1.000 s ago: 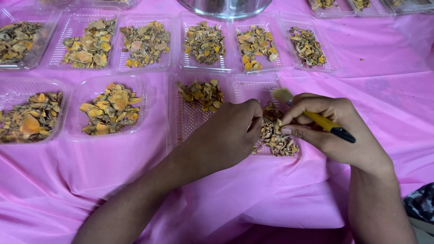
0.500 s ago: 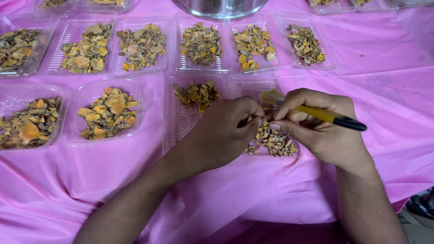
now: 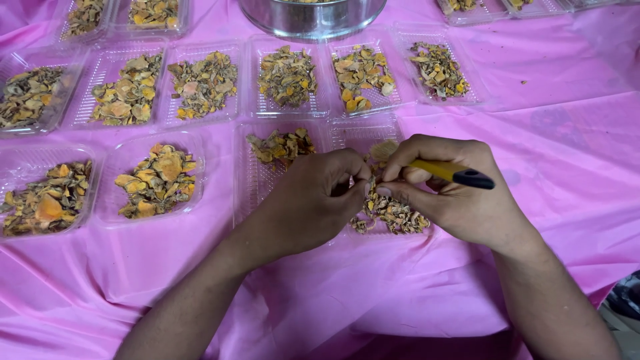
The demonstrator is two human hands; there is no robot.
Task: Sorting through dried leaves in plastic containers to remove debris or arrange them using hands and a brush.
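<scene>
While both hands meet over the near clear tray (image 3: 360,137), the right hand (image 3: 460,197) grips a small brush (image 3: 433,169): yellow handle, black butt cap, pale bristle tuft. Brush long axis runs roughly 10-to-4 o'clock in the head view. Bristles point to 10 o'clock, butt cap sticks out at 4 o'clock past the knuckles. Handle is pinched between thumb and curled index finger; the remaining fingers are folded under. The mid-handle is hidden by the fingers; only the tuft and the rear stretch show.

Left hand (image 3: 313,200) is closed, fingertips bunched at its 2 o'clock side and touching or nearly touching the right thumb. Something small seems pinched there, but I cannot tell what; it's hidden between the fingertips. Bristle tuft sits just at 12 o'clock of that pinch point.

A pile of dried orange-brown slices (image 3: 393,213) lies in the tray directly under the fingertips, at 6 o'clock of the tuft. A second smaller pile (image 3: 280,145) is in the adjoining tray at 10 o'clock of the left hand.

Further trays of the same slices run in a row at 12 o'clock, two more at 9 o'clock. Steel pot (image 3: 313,17) sits at 12 o'clock, top edge. Everything sits on a pink plastic sheet (image 3: 567,147).
</scene>
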